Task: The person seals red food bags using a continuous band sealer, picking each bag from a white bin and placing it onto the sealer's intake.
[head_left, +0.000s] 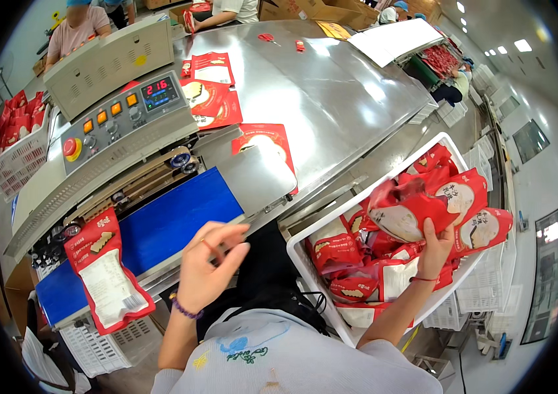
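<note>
My left hand is raised, fingers apart and holding nothing, just in front of the blue conveyor belt of a band sealing machine. A red printed food pouch lies on the belt to the left, its upper edge at the sealing rollers and its lower end over the belt's near edge. On the right, my right hand grips a red pouch by its side, above a white plastic crate. Several more filled red pouches lie jumbled in that crate.
Flat red pouches lie on a steel table, with red-handled scissors farther back. A white basket of red pouches stands at the far left. Co-workers sit beyond the machine. Another crate is below the belt.
</note>
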{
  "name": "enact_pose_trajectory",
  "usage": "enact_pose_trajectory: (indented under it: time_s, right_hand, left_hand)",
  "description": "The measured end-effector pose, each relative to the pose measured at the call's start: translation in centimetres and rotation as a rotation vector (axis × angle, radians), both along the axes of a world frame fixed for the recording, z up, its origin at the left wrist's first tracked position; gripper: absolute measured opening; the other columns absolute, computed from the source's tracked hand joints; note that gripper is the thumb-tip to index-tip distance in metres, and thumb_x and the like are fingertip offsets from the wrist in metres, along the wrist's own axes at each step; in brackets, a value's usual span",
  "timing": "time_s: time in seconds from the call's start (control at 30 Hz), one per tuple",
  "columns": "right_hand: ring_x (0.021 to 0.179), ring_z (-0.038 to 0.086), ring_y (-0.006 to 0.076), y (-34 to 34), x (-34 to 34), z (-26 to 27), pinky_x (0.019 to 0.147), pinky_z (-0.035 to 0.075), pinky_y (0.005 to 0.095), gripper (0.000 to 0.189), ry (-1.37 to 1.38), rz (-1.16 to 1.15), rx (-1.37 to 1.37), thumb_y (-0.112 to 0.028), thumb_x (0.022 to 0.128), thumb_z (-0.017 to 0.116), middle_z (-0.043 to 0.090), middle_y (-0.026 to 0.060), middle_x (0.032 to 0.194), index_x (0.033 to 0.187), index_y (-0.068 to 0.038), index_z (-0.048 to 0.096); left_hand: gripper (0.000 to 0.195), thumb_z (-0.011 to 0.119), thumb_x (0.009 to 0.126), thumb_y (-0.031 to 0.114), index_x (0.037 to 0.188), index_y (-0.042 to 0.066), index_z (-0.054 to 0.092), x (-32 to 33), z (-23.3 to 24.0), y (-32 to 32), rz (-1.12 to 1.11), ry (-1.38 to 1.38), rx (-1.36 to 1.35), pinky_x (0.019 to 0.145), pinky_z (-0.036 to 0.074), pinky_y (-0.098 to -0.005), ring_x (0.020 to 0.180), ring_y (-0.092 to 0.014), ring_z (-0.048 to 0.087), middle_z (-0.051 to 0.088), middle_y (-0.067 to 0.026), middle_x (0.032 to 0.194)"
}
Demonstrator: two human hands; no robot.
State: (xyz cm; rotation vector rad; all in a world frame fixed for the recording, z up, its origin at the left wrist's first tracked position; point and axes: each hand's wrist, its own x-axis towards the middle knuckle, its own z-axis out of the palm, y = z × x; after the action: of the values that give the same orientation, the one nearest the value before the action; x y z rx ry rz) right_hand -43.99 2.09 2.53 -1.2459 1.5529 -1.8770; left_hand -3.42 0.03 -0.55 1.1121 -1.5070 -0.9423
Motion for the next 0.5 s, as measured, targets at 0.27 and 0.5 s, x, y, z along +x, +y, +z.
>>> enact_pose_trajectory:
  time_s: [0.27,0.5]
  right_hand:
    - [0.086,0.064,0.0128,-3.4,12.8,0.0,0.077,0.051,0.0259,0.034,-0.003,0.604,0.226,0.006,0.078,0.072,0.067,0.0046,0.099,0.110,0.003,0.062]
    - [0.093,0.064,0.0118,-6.8,17.4,-5.6,0.083,0.050,0.0263,0.025,-0.384,0.739,0.304,-0.003,0.087,0.071,0.069,0.0074,0.107,0.111,0.004,0.066]
  left_hand:
    - [0.063,0.077,0.081,0.013,0.136,0.000,0.050,-2.2,-2.5,-1.6,-0.519,0.410,0.074,0.107,0.038,-0.0327,0.124,-0.021,0.052,0.056,-0.0125,0.133]
    - [0.041,0.034,0.107,0.026,0.129,-0.005,0.051,-0.1,-4.6,-0.9,-0.173,0.826,0.095,0.099,0.047,-0.0315,0.113,-0.018,0.059,0.062,-0.0135,0.123]
